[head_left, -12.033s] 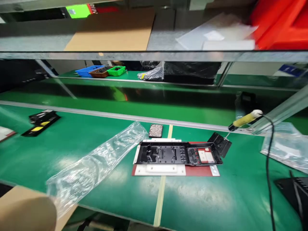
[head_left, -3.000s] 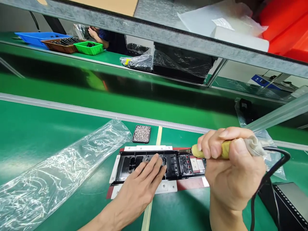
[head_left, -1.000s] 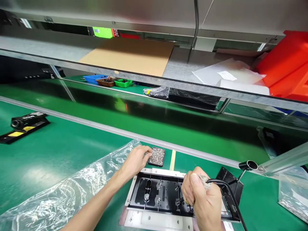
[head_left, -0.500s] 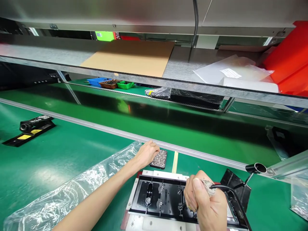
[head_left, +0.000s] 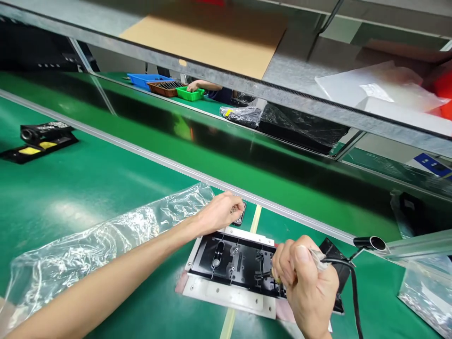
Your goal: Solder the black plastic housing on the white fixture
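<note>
Right hand (head_left: 307, 285) clenches the corded tool (head_left: 318, 259) over the black housing (head_left: 243, 263); left hand (head_left: 221, 212), grip unclear, is at the small tray (head_left: 241, 219) behind it.

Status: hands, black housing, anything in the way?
Left hand at small tray, grip unclear. Right hand closed on corded tool, over black housing. Housing in white-railed fixture; right hand partly blocks view of it.

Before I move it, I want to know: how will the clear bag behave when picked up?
The clear bag will likely sag, since its thin film is wrinkled. It is probably light for its size, as it lies nearly flat. Its shiny surface may be slippery.
</note>
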Available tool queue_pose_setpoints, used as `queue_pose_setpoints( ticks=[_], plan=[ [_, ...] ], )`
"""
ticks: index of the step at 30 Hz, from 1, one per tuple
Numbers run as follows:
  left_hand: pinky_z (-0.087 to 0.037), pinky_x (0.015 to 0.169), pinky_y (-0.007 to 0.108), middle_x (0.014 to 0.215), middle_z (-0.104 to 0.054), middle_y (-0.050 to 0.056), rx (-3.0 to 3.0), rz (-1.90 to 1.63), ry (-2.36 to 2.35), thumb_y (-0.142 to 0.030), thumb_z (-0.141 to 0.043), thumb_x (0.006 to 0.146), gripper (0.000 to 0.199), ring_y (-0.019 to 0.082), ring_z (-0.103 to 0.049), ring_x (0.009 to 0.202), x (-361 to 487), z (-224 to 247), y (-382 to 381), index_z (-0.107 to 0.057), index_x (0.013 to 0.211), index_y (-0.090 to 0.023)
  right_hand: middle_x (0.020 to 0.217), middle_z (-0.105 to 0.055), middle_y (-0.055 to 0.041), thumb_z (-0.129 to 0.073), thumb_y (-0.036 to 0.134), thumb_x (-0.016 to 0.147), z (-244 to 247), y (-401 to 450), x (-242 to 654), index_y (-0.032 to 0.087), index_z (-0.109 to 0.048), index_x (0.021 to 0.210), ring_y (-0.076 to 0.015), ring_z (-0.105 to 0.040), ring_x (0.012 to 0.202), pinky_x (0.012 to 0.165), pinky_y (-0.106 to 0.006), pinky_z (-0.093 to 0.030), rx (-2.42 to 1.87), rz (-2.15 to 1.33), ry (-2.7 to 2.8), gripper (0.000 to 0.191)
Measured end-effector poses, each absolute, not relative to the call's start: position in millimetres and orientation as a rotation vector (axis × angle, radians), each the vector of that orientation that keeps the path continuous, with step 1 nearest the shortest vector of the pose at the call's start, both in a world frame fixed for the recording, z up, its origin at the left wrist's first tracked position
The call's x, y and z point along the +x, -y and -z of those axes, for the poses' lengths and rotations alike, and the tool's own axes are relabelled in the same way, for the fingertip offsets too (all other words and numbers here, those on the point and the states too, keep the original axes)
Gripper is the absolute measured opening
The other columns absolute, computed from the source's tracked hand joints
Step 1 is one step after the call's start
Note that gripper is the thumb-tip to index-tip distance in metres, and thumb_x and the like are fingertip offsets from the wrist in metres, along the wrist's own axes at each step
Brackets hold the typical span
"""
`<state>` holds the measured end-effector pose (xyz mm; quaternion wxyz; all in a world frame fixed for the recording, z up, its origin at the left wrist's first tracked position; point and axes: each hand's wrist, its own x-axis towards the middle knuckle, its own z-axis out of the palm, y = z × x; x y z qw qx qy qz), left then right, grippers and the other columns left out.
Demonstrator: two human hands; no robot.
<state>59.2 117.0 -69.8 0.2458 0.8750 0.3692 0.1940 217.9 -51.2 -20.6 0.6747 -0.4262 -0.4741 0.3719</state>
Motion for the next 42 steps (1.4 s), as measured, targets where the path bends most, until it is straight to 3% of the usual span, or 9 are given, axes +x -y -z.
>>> queue_pose_setpoints(
  ticks=[5, 11, 16, 23, 34, 42],
  plan=[
    [-0.04, 0.088, 0.021, 0.092, -0.07, -0.003, 2.413, -0.451, -0.725, -0.024, -0.056, 0.095, 0.019, 0.009, -0.056, 0.095, 73, 54, -69, -0.074, 0.092, -0.021, 0.054, -0.037, 0.0022, -0.05, 0.029, 0.105, 16, 51, 217, 0.016, -0.039, 0.069, -0.0073, -0.041, 0.049, 0.045, -0.018, -0.037, -0.96, -0.803, 1.086, 0.04],
    [-0.031, 0.078, 0.029, 0.079, -0.064, 0.004, 2.561, -0.422, -0.429, -0.025, -0.048, 0.099, 0.027, 0.013, -0.045, 0.085, 94, 72, -56, -0.071, 0.085, -0.017, 0.054, -0.039, 0.0024, -0.049, 0.03, 0.106, 19, 52, 219, 0.016, -0.039, 0.07, -0.0071, -0.042, 0.05, 0.047, -0.02, -0.04, -0.987, -0.794, 1.09, 0.04],
    [-0.025, 0.078, 0.033, 0.08, -0.058, 0.005, 2.686, -0.423, -0.327, -0.012, -0.052, 0.091, 0.018, 0.015, -0.04, 0.089, 100, 79, -55, -0.061, 0.076, -0.014, 0.055, -0.039, 0.0029, -0.048, 0.029, 0.106, 19, 51, 218, 0.015, -0.039, 0.07, -0.0062, -0.042, 0.049, 0.047, -0.019, -0.04, -0.971, -0.795, 1.09, 0.039],
    [-0.025, 0.079, 0.033, 0.081, -0.054, 0.007, 2.762, -0.444, -0.235, -0.016, -0.047, 0.096, 0.025, 0.017, -0.038, 0.09, 99, 78, -53, -0.055, 0.072, -0.012, 0.053, -0.038, 0.0033, -0.051, 0.03, 0.105, 17, 48, 217, 0.015, -0.038, 0.07, -0.0056, -0.041, 0.048, 0.046, -0.017, -0.04, -0.96, -0.798, 1.094, 0.04],
    [-0.02, 0.075, 0.031, 0.09, -0.054, 0.006, 2.863, -0.496, -0.334, -0.013, -0.049, 0.095, 0.013, 0.016, -0.035, 0.091, 79, 77, -49, -0.061, 0.092, -0.015, 0.054, -0.04, 0.0026, -0.05, 0.029, 0.105, 19, 50, 220, 0.015, -0.04, 0.07, -0.0064, -0.042, 0.048, 0.045, -0.019, -0.039, -0.968, -0.776, 1.097, 0.039],
    [-0.014, 0.073, 0.032, 0.087, -0.05, 0.007, 2.952, -0.63, -0.331, -0.021, -0.056, 0.096, 0.01, 0.016, -0.036, 0.093, 80, 92, -43, -0.063, 0.102, -0.017, 0.053, -0.04, 0.0031, -0.05, 0.03, 0.105, 17, 49, 218, 0.015, -0.039, 0.07, -0.0058, -0.042, 0.048, 0.046, -0.018, -0.04, -0.966, -0.793, 1.093, 0.039]
  ],
)
